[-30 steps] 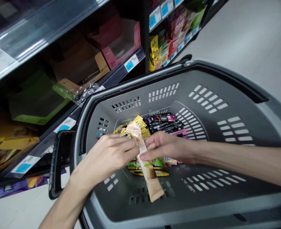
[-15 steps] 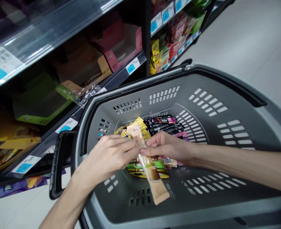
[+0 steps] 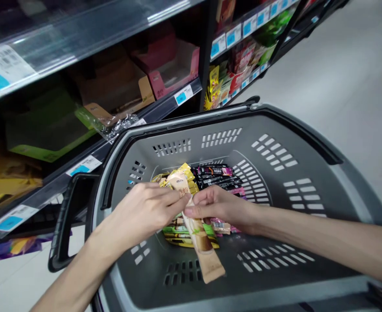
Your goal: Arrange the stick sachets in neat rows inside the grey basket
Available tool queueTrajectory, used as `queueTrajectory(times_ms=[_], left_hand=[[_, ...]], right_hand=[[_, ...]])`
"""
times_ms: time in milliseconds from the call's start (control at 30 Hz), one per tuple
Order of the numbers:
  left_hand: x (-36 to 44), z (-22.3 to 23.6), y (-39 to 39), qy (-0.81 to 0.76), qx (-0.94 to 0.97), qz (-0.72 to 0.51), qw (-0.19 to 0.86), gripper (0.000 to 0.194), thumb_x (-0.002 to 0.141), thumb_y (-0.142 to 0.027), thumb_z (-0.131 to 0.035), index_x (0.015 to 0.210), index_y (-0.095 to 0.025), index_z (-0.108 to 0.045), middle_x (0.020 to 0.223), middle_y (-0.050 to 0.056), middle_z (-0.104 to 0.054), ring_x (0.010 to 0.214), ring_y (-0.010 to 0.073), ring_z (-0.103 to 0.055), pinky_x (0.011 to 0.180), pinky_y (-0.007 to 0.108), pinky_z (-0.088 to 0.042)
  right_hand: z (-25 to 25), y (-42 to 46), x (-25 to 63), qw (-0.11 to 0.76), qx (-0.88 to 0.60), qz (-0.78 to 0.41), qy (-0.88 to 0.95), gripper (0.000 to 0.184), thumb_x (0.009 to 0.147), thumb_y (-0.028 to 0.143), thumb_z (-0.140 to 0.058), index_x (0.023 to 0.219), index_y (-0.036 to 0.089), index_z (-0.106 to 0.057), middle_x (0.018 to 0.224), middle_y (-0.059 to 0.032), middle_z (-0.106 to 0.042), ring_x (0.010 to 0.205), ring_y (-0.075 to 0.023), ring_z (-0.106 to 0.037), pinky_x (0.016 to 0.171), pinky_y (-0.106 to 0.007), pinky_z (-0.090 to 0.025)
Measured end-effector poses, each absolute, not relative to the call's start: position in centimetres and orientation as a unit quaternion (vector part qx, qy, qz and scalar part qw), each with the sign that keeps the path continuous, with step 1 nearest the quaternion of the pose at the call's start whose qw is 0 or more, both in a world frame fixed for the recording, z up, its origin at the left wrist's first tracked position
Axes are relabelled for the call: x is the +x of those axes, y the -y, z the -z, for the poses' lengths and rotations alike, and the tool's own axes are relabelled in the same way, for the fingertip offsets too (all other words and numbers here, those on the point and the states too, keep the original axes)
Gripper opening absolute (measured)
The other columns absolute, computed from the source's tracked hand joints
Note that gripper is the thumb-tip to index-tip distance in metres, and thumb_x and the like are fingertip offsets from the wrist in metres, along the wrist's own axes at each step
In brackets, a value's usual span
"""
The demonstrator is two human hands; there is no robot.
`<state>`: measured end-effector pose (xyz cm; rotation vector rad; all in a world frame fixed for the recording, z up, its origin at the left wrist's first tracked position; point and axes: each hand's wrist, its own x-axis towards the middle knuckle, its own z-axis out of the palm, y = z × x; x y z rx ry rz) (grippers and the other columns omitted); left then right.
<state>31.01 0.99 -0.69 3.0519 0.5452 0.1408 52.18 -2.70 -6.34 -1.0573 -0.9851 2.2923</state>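
Note:
Both my hands hold beige stick sachets [image 3: 204,247] printed with a drink picture, above a grey shopping basket [image 3: 269,130]. From the left, my left hand [image 3: 153,206] is closed round their upper part. My right hand [image 3: 215,206] pinches them from the other side, thumb on top. How many sachets are in the grip I cannot tell. Below in the basket lie yellow sachets [image 3: 187,173], black sachets [image 3: 215,171] and green sachets [image 3: 191,236], partly covered by my hands. Some pink packs [image 3: 239,191] show beside the black ones.
Shelves to the left hold a pink display box [image 3: 174,78], a brown display box [image 3: 142,93] and a green display box [image 3: 48,151]. Crumpled clear plastic [image 3: 121,125] hangs at the shelf edge. A black basket handle [image 3: 61,225] sticks out left; pale floor [image 3: 340,65] extends right.
The view has shifted slightly, so basket and hands appear a little farther left. My hands keep the same grip on the beige sachets, now drawn closer together.

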Motion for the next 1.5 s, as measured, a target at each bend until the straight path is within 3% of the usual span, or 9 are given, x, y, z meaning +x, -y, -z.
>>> queueTrajectory(times_ms=[267,400,567,700,867,1067,1233,1367,1500], left_hand=[[31.0,0.5,-0.6,-0.195,0.981,0.009,0.003,0.012,0.095,-0.015,-0.054,0.087,-0.017,-0.062,0.071,-0.003,-0.062,0.062,0.0159,-0.058,0.053,0.035,-0.031],[30.9,0.8,-0.9,-0.23,0.972,0.03,0.047,0.011,0.096,-0.017,-0.053,0.101,-0.018,-0.063,0.078,-0.001,-0.067,0.07,0.0164,-0.065,0.055,0.032,-0.036],[31.0,1.0,-1.3,-0.318,0.943,-0.018,0.095,0.034,0.099,-0.021,-0.044,0.133,-0.019,-0.048,0.111,0.005,-0.072,0.092,0.0188,-0.071,0.07,0.029,-0.05],[31.1,0.8,-1.3,-0.366,0.921,0.027,0.131,0.042,0.101,-0.027,-0.042,0.141,-0.017,-0.04,0.106,0.006,-0.073,0.085,0.0214,-0.072,0.064,0.029,-0.051],[31.1,0.9,-0.9,-0.337,0.925,0.05,0.167,0.049,0.1,-0.025,-0.043,0.148,-0.023,-0.032,0.113,0.007,-0.072,0.097,0.0255,-0.072,0.073,0.033,-0.055],[31.0,0.9,-0.7,-0.396,0.886,-0.038,0.238,0.037,0.105,-0.028,-0.033,0.138,-0.022,-0.048,0.115,0.007,-0.07,0.101,0.0207,-0.07,0.083,0.033,-0.056],[30.7,1.2,-0.7,-0.433,0.854,-0.114,0.265,0.034,0.101,-0.034,-0.046,0.132,-0.021,-0.055,0.118,0.007,-0.069,0.109,0.0205,-0.065,0.089,0.034,-0.054],[30.7,1.1,-0.9,-0.452,0.839,-0.137,0.27,0.024,0.1,-0.026,-0.049,0.119,-0.022,-0.062,0.111,0.004,-0.071,0.102,0.018,-0.066,0.087,0.032,-0.052],[30.5,1.1,-1.4,-0.469,0.833,-0.182,0.231,0.02,0.1,-0.024,-0.047,0.113,-0.019,-0.062,0.106,0.005,-0.069,0.096,0.0182,-0.065,0.084,0.032,-0.05]], right_hand=[[6.3,2.8,52.3,0.201,-0.364,-0.828,0.376,0.035,0.08,0.044,-0.077,0.069,0.014,-0.062,0.063,0.0041,-0.051,0.059,-0.0094,-0.038,0.057,-0.025,-0.023],[6.4,2.8,52.2,0.202,-0.379,-0.826,0.364,0.027,0.08,0.04,-0.077,0.079,0.015,-0.068,0.071,0.001,-0.063,0.065,-0.0117,-0.051,0.064,-0.025,-0.034],[6.5,2.1,52.4,0.276,-0.437,-0.798,0.312,0.02,0.075,0.031,-0.08,0.085,0.016,-0.071,0.087,-0.0041,-0.071,0.074,-0.0142,-0.061,0.067,-0.025,-0.045],[6.6,1.7,52.7,0.324,-0.434,-0.785,0.299,0.023,0.079,0.031,-0.078,0.096,0.016,-0.072,0.094,-0.0065,-0.072,0.083,-0.0159,-0.064,0.075,-0.028,-0.05],[6.6,1.5,52.7,0.346,-0.448,-0.776,0.278,0.026,0.081,0.025,-0.076,0.105,0.017,-0.071,0.099,-0.007,-0.073,0.081,-0.014,-0.065,0.075,-0.026,-0.054],[5.4,1.3,52.5,0.386,-0.466,-0.761,0.233,0.022,0.081,0.025,-0.077,0.099,0.018,-0.068,0.103,-0.0077,-0.073,0.083,-0.0157,-0.069,0.076,-0.027,-0.055],[4.7,1.2,52.3,0.408,-0.489,-0.745,0.197,0.028,0.076,0.03,-0.082,0.092,0.02,-0.061,0.106,-0.008,-0.073,0.103,-0.0241,-0.069,0.082,-0.034,-0.056],[5.2,1.0,52.4,0.427,-0.456,-0.751,0.212,0.03,0.085,0.045,-0.073,0.101,0.022,-0.063,0.115,-0.0086,-0.071,0.112,-0.0263,-0.065,0.095,-0.04,-0.051],[5.5,0.8,52.8,0.482,-0.47,-0.71,0.205,0.029,0.088,0.051,-0.068,0.1,0.024,-0.064,0.115,-0.0067,-0.071,0.114,-0.0262,-0.065,0.096,-0.04,-0.051]])
